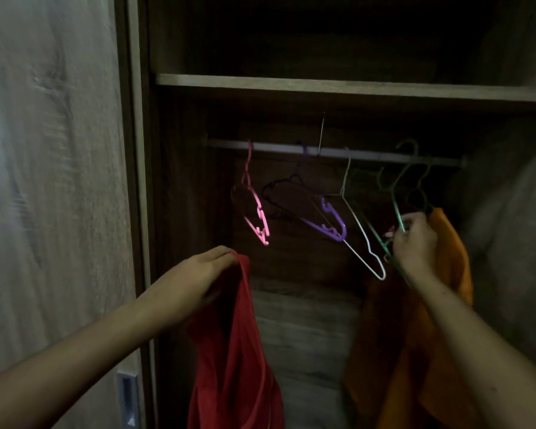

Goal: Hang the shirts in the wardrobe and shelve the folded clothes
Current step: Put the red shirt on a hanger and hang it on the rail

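While left grip [195, 280] clutches red shirt [239, 351], right grip [415, 243] pinches green hanger [396, 209].

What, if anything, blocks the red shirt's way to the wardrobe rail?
Nothing visible blocks it. The left hand holds the red shirt below the rail, where the pink hanger and purple hanger hang empty. The right hand pinches a green hanger beside the orange garment.

The rail [369, 154] is smooth metal. On it, the pink hanger [260, 221] and purple hanger [331, 224] are shiny plastic. Below it, the red shirt [239, 351] and orange shirt [415, 351] are soft cloth.
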`<state>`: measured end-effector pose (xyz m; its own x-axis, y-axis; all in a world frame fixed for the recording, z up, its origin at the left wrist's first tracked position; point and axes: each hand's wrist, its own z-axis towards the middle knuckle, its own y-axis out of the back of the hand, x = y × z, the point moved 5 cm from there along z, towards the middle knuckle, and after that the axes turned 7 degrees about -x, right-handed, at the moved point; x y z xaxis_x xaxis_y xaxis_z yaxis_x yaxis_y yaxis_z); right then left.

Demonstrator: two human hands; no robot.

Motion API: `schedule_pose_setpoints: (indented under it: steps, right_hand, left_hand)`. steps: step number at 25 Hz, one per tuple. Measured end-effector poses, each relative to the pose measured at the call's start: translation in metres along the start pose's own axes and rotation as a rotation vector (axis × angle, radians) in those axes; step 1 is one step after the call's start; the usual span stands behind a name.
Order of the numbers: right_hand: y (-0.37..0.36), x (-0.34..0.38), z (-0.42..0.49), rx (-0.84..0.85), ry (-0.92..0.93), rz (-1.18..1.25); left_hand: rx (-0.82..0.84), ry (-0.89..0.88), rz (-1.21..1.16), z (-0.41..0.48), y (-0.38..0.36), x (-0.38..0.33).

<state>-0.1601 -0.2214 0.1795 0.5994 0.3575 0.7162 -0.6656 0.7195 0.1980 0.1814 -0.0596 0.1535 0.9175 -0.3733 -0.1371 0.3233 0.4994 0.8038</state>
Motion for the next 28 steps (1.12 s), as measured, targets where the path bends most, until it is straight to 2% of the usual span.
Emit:
schedule_pose_setpoints:
  steps: [5, 11, 16, 20, 23, 26, 28]
  right_hand:
    - [0.006, -0.060, -0.058, 0.067, 0.016, 0.112]
    - [0.045, -0.049, -0.093, 0.018, -0.013, 0.325]
    - [0.081, 0.009, -0.115, 0.141, -0.233, 0.840]
    - [0.070, 0.054, -0.131, 0.243, -0.364, 1.170]
    - [0.044, 0.076, -0.154, 0.352, -0.413, 1.291]
    - [0.016, 0.080, -0.184, 0.484, -0.352, 1.231]
    - [-0.001, 0.065, -0.201, 0.595, -0.362, 1.174]
  left_hand:
    - [0.059, -0.032, 0.021, 0.006, -0.011, -0.011]
    - [0.147, 0.011, -0.007, 0.017, -0.032, -0.025]
    - [0.234, 0.043, -0.063, 0.021, -0.042, -0.035]
    - [0.315, 0.236, -0.256, 0.022, -0.046, -0.039]
    - [0.306, 0.257, -0.340, 0.024, -0.044, -0.043]
    - [0.333, 0.293, -0.581, 0.021, -0.030, -0.046]
    - [0.291, 0.328, -0.767, 0.020, -0.011, -0.040]
